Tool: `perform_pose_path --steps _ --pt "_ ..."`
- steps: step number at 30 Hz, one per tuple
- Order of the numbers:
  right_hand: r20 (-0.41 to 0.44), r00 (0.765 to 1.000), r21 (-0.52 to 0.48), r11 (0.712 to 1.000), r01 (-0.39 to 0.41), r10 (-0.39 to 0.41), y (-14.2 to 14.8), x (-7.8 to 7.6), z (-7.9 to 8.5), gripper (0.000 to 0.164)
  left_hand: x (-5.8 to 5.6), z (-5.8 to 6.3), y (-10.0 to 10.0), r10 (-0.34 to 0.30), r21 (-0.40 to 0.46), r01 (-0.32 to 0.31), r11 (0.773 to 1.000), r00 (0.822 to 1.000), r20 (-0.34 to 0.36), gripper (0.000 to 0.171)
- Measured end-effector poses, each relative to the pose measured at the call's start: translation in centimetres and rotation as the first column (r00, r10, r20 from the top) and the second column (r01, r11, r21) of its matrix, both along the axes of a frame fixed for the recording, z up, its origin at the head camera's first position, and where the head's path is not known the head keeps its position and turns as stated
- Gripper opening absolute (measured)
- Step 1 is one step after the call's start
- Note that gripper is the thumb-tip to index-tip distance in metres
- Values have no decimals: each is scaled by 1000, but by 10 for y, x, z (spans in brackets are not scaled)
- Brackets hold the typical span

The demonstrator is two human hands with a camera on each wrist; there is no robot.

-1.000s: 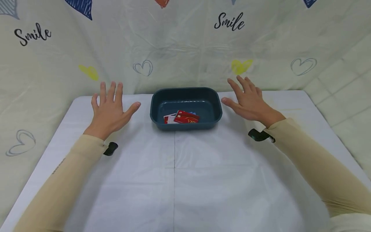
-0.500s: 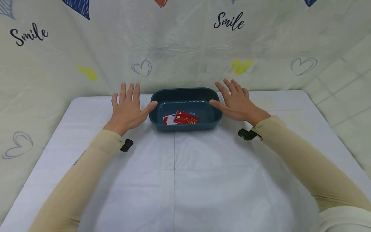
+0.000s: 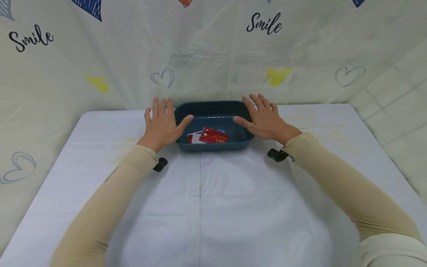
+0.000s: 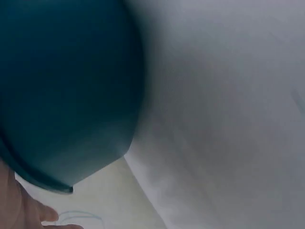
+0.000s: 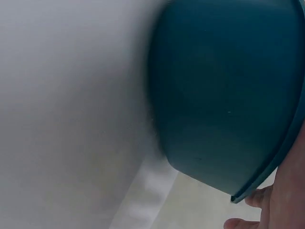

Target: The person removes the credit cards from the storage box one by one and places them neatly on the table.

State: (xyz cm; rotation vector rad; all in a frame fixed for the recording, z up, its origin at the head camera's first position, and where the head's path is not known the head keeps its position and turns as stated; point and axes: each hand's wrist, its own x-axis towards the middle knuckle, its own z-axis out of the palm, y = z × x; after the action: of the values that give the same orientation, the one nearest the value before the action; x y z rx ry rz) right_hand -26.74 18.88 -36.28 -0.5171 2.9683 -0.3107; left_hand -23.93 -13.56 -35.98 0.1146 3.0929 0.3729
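Observation:
A dark teal rectangular plastic basin (image 3: pixel 217 147) stands on the white-covered table. Inside it lie a red VIP card (image 3: pixel 213 135) and other cards, partly hidden beneath. My left hand (image 3: pixel 160 129) is at the basin's left end, thumb reaching over the rim and the other fingers extended outside. At the right end my right hand (image 3: pixel 268 123) lies likewise, its thumb above the inside. Both wrist views show the basin's outer wall (image 4: pixel 71 95) up close, with fingertips near the rim (image 5: pixel 286 148). Whether the palms press on the basin cannot be told.
Behind the table's back edge hangs a pale cloth (image 3: pixel 213 52) printed with hearts and the word Smile. A white sheet with a centre crease covers the table (image 3: pixel 233 207). White tiles (image 3: pixel 397 96) show at the right.
Both hands have moved inward to the basin, the left one rightward and the right one leftward. Their thumbs now lie over its ends. The basin and cards stay in place.

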Motion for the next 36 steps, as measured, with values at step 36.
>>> perform_pose_path --steps 36 --pt "131 991 195 981 10 -36 -3 -5 7 67 -7 0 9 -43 -82 54 995 990 135 48"
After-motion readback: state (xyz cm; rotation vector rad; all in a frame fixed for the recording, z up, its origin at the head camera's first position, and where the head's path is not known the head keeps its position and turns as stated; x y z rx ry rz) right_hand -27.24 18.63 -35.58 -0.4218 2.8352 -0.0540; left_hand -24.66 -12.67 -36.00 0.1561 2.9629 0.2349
